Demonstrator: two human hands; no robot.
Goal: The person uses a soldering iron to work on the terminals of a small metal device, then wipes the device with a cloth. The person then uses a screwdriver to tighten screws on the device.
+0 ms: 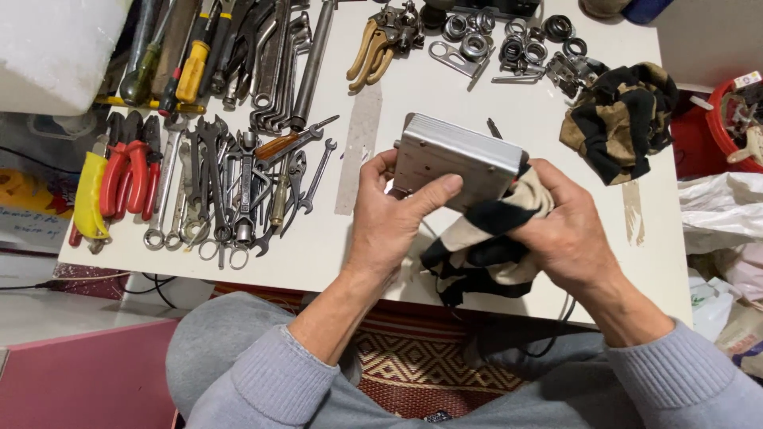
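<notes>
The left hand (389, 218) holds a flat rectangular box of silver-grey ribbed metal (453, 159) just above the near part of the white counter (445, 87). Its fingers are closed around the left end of the box, and the thumb lies across the lower face. The right hand (568, 234) is closed on a crumpled cloth with black and beige stripes (489, 238) and presses it against the right corner of the box; the cloth hangs down below both hands.

A thin dark cable (556, 334) runs from under the right hand over the counter edge.

On the far right of the counter lies a second crumpled cloth of black and tan colour (624, 119), well apart from the hands. On the left side there is a big group of steel wrenches and spanners (230, 191), and beside them pliers with red handles (127, 175) and one with a yellow handle (90, 199). At the far edge lie pliers with tan handles (369, 52) and several round metal rings and bearings (509, 40). The person wears grey sleeves, and below the counter a red patterned mat (413, 365) is visible.
</notes>
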